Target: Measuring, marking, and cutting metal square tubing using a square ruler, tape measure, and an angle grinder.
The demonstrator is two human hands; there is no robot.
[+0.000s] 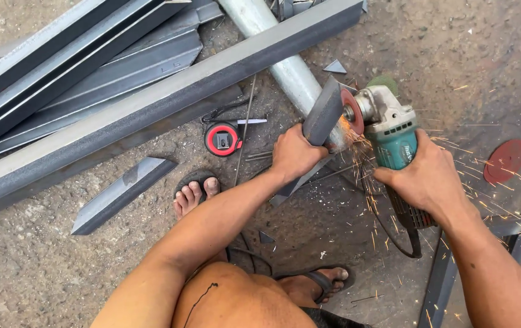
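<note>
At two o'clock from my foot (195, 193), my left hand (297, 155) clamps a short steel angle piece (323, 115) while my right hand (427, 179) grips the teal angle grinder (391, 136), its red disc (352, 111) touching the steel, sparks flying toward four o'clock. At nine o'clock of the left hand lies a red tape measure (222, 139).

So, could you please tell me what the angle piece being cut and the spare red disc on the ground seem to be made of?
Angle piece: apparently steel, dull dark grey; sparks fly where the grinder meets it. Spare red disc: probably bonded abrasive, matte, flat and thin.
</note>
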